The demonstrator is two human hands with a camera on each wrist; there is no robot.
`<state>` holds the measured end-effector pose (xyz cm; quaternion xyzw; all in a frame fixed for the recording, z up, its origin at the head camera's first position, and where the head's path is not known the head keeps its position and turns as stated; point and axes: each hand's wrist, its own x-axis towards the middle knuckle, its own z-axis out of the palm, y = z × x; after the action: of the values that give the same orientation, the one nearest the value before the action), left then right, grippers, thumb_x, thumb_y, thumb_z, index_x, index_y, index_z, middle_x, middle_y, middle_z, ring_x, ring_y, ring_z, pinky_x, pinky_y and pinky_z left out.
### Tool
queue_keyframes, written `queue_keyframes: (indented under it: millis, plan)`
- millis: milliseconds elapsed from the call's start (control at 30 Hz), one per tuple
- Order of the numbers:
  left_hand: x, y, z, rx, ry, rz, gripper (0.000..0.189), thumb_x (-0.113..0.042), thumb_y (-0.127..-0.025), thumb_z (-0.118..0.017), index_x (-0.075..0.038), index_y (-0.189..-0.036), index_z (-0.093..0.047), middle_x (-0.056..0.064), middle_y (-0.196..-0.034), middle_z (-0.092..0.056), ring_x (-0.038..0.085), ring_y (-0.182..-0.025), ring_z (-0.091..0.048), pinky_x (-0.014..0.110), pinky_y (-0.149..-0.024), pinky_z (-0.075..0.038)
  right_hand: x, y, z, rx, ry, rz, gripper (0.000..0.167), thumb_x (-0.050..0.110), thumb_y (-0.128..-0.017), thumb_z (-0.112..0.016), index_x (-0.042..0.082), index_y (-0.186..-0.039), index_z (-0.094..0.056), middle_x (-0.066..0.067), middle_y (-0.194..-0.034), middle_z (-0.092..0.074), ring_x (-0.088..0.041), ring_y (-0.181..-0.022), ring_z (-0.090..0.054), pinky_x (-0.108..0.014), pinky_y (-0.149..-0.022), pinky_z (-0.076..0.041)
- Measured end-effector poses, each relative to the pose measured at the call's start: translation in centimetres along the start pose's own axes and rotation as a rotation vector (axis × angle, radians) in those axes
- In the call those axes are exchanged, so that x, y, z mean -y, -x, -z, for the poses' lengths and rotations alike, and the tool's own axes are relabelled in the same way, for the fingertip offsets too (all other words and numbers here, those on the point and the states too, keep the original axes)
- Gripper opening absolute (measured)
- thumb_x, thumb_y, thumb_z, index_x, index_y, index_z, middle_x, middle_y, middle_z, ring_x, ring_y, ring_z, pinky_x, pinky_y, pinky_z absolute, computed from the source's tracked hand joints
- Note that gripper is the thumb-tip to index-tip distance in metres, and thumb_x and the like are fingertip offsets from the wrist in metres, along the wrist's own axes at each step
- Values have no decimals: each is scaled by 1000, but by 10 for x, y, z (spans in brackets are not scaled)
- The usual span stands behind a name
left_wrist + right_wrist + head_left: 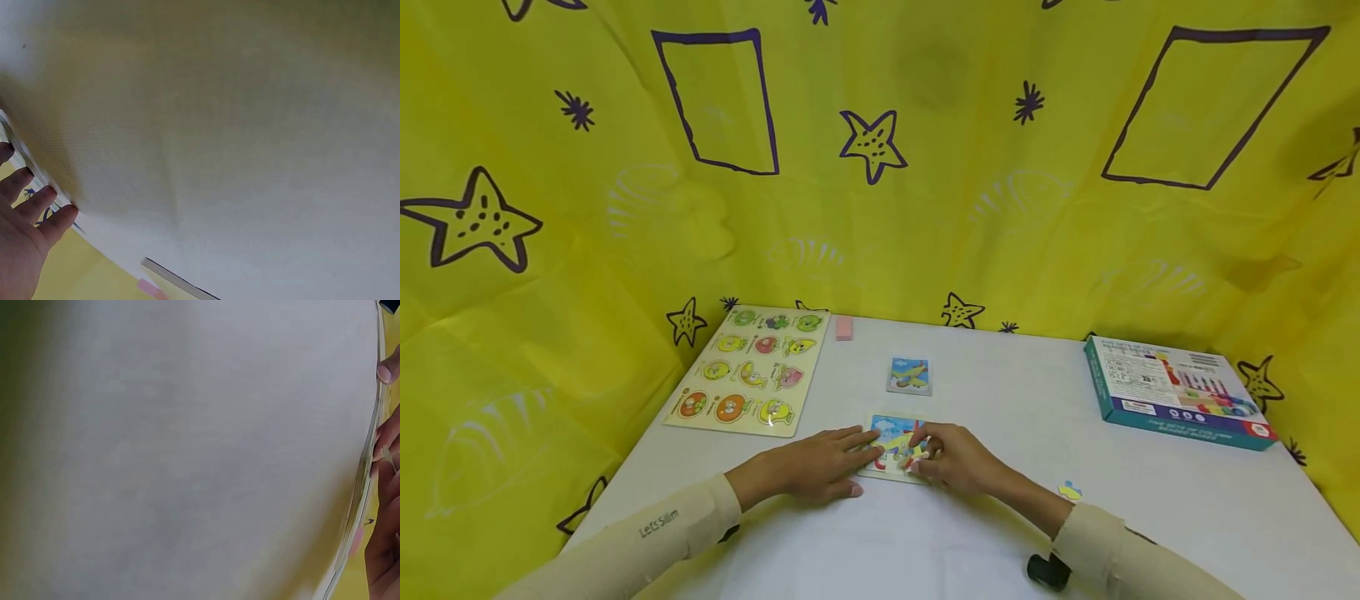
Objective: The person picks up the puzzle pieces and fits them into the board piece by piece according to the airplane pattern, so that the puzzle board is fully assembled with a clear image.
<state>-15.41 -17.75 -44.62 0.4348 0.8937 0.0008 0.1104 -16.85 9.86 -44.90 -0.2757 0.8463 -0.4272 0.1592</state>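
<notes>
A small jigsaw puzzle [891,428] with an airplane picture lies in a shallow tray on the white table, with pieces of the picture in it. My left hand [823,463] rests palm down at its left side, straight fingertips touching the left edge and pieces. Over the right part, my right hand [961,460] pinches a puzzle piece [921,457] between thumb and fingers; the fingers partly hide it. In the right wrist view, a pale edge of the piece [387,456] shows at the fingertips. Beyond the puzzle lies a matching airplane picture card [910,376].
A loose puzzle piece [1070,490] lies near the right forearm. A fruit board [797,408] lies at the left, a pink block [844,327] behind it. At the right is a boxed set [1180,392]. A dark cylindrical object [1048,572] sits by the right sleeve. Yellow curtain [925,225] hangs behind.
</notes>
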Motion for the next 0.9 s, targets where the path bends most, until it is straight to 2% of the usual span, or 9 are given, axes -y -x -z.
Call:
queue_keyframes:
  millis: [167, 467, 600, 800, 900]
  plan:
    - [0, -1, 0, -2, -2, -2, 61, -45, -105, -46, -18, -158, -33, 6, -166, -26, 32, -151, -30, 47, -119, -34, 2, -4, -4, -15, 7, -20, 25, 13, -86, -79, 2, -106, -69, 2, -71, -61, -8, -47, -53, -21, -49, -44]
    - [-1, 0, 1, -3, -8, -3, 61, -45, -105, -47, -17, -158, -34, 6, -166, -27, 32, -151, -31, 47, -119, -34, 5, -11, -8, -14, -18, -52, 30, 1, -79, -78, -4, -108, -71, -1, -79, -61, -7, -54, -55, -20, -50, -46]
    - [-1, 0, 1, -2, -1, -2, 61, -45, -105, -47, -17, -158, -34, 6, -166, -26, 33, -151, -31, 47, -119, -34, 6, -13, -9, -27, 23, -45, 33, 2, -78, -79, -4, -110, -72, 0, -82, -64, -6, -65, -56, -20, -55, -47]
    - [0, 0, 0, 3, 0, 0, 61, -45, -105, -46, -17, -158, -33, 6, -167, -26, 33, -151, -30, 46, -120, -33, 7, -16, -10, -32, 72, -36, 28, 9, -78, -82, 0, -103, -74, 2, -80, -66, -6, -63, -57, -21, -57, -47]
    - [0, 0, 0, 4, -2, 1, 61, -45, -105, -46, -17, -158, -33, 6, -167, -25, 33, -151, -30, 46, -120, -33, 9, -16, -10, -42, 114, -38, 26, 13, -77, -84, 4, -100, -75, 4, -79, -66, -9, -71, -55, -22, -61, -45]
